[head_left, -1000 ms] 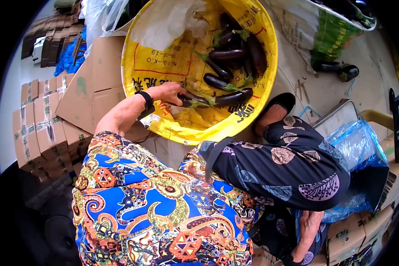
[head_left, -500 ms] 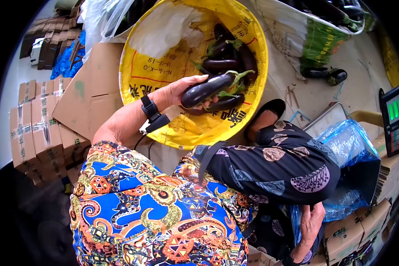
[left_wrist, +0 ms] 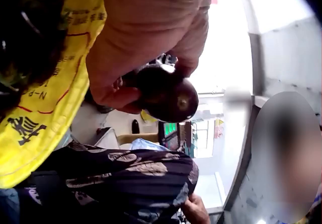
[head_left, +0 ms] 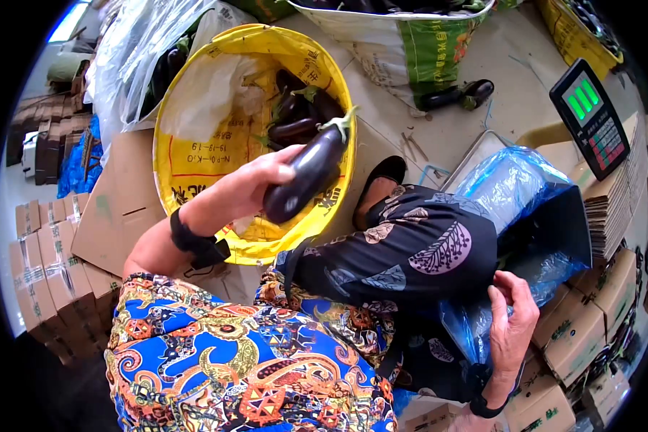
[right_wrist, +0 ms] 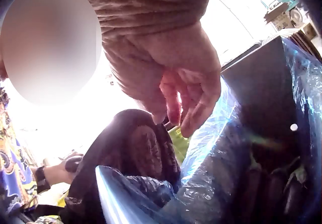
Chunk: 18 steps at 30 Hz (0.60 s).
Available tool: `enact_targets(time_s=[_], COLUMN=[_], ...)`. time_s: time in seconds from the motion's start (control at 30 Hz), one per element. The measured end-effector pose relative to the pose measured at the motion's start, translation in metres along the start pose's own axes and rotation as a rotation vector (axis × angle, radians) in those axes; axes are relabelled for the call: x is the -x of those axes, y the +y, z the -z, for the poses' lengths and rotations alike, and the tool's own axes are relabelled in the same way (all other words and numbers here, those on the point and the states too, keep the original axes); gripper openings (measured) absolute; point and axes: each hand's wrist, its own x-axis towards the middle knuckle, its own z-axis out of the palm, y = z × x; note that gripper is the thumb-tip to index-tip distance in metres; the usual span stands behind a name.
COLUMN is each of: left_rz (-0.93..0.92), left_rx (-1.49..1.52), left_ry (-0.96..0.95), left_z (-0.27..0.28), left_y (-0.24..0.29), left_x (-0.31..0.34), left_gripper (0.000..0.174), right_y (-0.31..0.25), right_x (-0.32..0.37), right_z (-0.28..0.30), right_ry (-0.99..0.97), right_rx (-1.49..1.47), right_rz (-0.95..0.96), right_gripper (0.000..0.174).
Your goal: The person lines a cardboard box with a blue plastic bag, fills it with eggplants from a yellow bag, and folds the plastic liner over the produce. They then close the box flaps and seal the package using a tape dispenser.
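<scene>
A: ok so what's going on over on the left?

B: Taped cardboard boxes (head_left: 72,277) are sitting in a stack, and a clear plastic bag (head_left: 137,72) is bulging beside the yellow basket (head_left: 183,162). More dark eggplants (head_left: 295,129) are lying inside that basket.

A: and the left hand (head_left: 255,183)?

B: It's gripping one eggplant (head_left: 306,176), fingers and thumb wrapping round the body. The eggplant is hanging over the near right part of the basket, tilting, with its green stem end pointing up and right.

A: nice. Going right?

B: A white and green sack (head_left: 432,57) is holding lots more, and a loose pair of eggplants (head_left: 443,97) is lying on the floor beside it. The dark patterned trousers (head_left: 410,252) are filling the middle.

A: Right hand (head_left: 513,324) doing anything?

B: Nah, it's hovering well apart from the left one, holding nothing, fingers loosely bending near the blue plastic liner (head_left: 511,176). The liner's draping a dark container (head_left: 579,230), and the right wrist view is showing a few eggplants (right_wrist: 297,189) sitting in there. Farther right, a display (head_left: 590,119) is glowing green.
</scene>
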Motion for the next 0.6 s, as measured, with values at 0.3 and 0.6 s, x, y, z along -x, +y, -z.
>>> enact_targets(time_s=[0.3, 0.6], left_rz=[0.002, 0.004], left_rx=[-0.039, -0.228], left_ry=[-0.228, -0.563], left_z=[-0.083, -0.147], left_y=[0.046, 0.053], left_x=[-0.028, -0.062], left_gripper=[0.071, 0.080], right_y=[-0.040, -0.059], right_x=[-0.013, -0.026], right_z=[-0.003, 0.009], right_ry=[0.209, 0.300], right_rx=[0.076, 0.443], right_rz=[0.273, 0.633], right_gripper=[0.036, 0.061])
